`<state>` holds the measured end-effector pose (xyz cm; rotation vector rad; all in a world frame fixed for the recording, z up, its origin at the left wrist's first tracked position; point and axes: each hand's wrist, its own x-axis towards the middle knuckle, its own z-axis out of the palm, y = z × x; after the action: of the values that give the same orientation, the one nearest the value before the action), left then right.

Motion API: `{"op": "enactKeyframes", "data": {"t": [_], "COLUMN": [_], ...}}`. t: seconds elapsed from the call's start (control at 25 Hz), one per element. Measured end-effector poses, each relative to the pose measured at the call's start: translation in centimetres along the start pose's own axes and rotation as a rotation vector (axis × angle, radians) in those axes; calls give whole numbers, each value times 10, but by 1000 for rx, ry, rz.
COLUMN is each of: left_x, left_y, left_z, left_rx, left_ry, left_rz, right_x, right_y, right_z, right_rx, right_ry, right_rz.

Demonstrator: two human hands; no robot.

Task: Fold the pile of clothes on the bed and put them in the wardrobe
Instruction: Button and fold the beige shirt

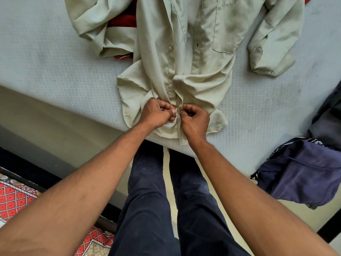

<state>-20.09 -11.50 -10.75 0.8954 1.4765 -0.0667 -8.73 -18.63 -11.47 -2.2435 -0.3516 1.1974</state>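
Observation:
A pale beige long-sleeved shirt (184, 52) lies front-up on the grey mattress (55, 67), its hem at the bed's near edge. My left hand (156, 113) pinches the left side of the button strip near the hem. My right hand (195, 121) pinches the right side of that strip, fingertips almost touching the left hand's. The fabric bunches up just above both hands. One sleeve is crumpled at the upper left, the other lies bent at the upper right. A red garment (123, 19) peeks out from under the shirt.
A dark blue garment (302, 174) hangs over the bed's edge at the right, with a dark grey one (326, 122) above it. A red patterned rug (13, 196) covers the floor at the lower left. My legs in dark trousers stand against the bed.

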Motion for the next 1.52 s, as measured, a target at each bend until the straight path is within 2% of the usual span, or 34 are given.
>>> {"op": "enactKeyframes", "data": {"t": [0.44,0.72,0.88,1.08,1.52], "left_x": [2,1,3,6,8], "left_y": [-3,0,1,5,7], "left_z": [6,5,1,-3,-8], "left_rx": [35,57,35,25,38], "left_ry": [56,44,4,-38,-93], "left_rz": [14,22,-3,-53,-44], "right_x": [-3,-9,-6,3,3], "right_y": [6,8,12,12,15], "right_z": [-2,1,-3,-12,-1], "right_rx": [233,205,206,346,181], "right_ry": [-54,-41,-93,-214,-141], "right_rz": [138,73,88,182,43]}}
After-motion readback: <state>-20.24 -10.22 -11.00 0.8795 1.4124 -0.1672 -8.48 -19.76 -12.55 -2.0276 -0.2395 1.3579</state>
